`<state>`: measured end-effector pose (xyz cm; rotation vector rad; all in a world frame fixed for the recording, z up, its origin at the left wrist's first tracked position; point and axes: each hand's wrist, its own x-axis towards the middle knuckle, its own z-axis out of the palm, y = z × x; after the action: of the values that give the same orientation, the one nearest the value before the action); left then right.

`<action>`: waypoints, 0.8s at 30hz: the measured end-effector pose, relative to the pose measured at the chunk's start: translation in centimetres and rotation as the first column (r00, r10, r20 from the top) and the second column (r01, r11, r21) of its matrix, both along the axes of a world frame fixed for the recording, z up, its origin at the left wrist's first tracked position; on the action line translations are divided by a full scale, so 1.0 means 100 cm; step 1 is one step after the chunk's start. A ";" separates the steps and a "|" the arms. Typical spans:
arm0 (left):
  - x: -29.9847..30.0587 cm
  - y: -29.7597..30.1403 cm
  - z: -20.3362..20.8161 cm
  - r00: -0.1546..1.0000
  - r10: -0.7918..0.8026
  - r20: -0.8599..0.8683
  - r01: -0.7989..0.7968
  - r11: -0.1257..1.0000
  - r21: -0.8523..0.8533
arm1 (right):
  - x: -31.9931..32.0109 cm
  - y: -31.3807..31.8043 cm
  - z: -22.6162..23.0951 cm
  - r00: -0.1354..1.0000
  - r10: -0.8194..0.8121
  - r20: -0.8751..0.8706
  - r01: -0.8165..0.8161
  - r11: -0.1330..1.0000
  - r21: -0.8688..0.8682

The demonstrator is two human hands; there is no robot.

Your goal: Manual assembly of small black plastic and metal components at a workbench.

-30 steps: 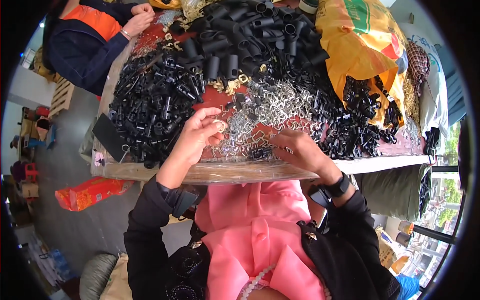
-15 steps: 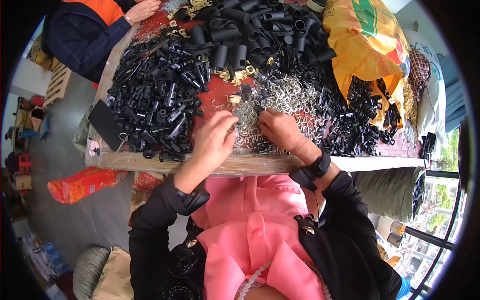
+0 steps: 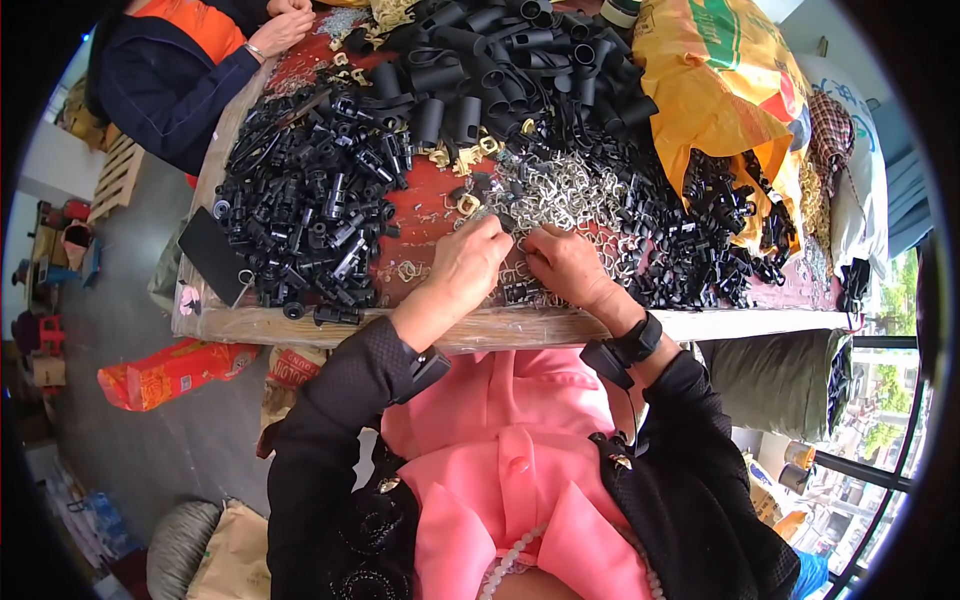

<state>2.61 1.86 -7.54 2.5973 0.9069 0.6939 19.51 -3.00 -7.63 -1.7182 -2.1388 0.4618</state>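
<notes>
1. Clock directions run from the spot between the two hands, with 12 straight ahead; the left hand [image 3: 468, 262] and the right hand [image 3: 570, 265] face each other, just apart, over the near part of a heap of wire clips [image 3: 570, 185]; their fingers curl inward, backs of the hands upward, so the palms are hidden; whether either grasps anything I cannot tell.
2. A small dark piece [image 3: 507, 222] shows by the left fingertips, too small to make out; the clips spread from 12 to 2 o'clock, partly covered by the hands.
3. The clips are thin, bent, silvery loops, tangled together; a cream ring [image 3: 467, 204] lies at 10 to 11; glossy black fittings [image 3: 300, 205], ribbed and cylindrical, heap up at 9 to 10; matt black tubes [image 3: 427, 122], some with cut-out holes, pile at 12, cut off by the upper edge.
4. Small angular black parts [image 3: 715, 210] lie at 3; a crinkled yellow sack [image 3: 700, 85] slumps at 2, blocking whatever is behind it.
5. A co-worker's hand [image 3: 280, 32] rests near the table's far side at 10 to 11, its companion cropped; a dark flat panel [image 3: 212, 258] leans at 9; a shiny red packet [image 3: 170, 374] sits below table height at 8.
</notes>
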 end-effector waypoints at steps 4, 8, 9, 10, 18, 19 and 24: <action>0.007 0.007 -0.004 0.996 -0.044 -0.079 0.044 0.999 -0.004 | 0.001 0.001 -0.003 0.999 -0.002 -0.032 0.003 1.000 0.022; 0.007 0.017 0.000 0.983 -0.064 -0.174 0.062 0.998 -0.018 | 0.005 0.003 -0.005 0.994 0.002 -0.112 -0.001 1.000 0.011; 0.006 0.016 0.000 0.993 -0.075 -0.096 0.065 0.993 -0.095 | 0.005 0.004 -0.004 0.990 0.006 -0.144 -0.006 1.000 -0.002; 0.005 0.014 0.001 0.997 -0.078 -0.016 0.074 0.983 -0.168 | 0.005 0.004 0.000 0.989 0.016 -0.146 -0.013 1.000 0.018; -0.011 0.010 0.025 0.897 -0.159 0.412 0.290 0.916 -0.279 | -0.004 -0.014 0.026 0.517 -0.213 -0.829 -0.257 0.886 -0.387; -0.012 0.008 0.028 0.897 -0.183 0.401 0.333 0.877 -0.346 | -0.003 -0.018 0.026 0.485 -0.255 -0.837 -0.262 0.870 -0.417; -0.015 0.000 0.038 0.858 -0.237 0.457 0.438 0.801 -0.408 | -0.005 -0.028 0.018 0.216 -0.356 -0.909 -0.357 0.838 -0.413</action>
<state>1.14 1.85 -3.75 1.9791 0.3945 0.7129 19.01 -5.82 -5.86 -0.9715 -0.9753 1.7817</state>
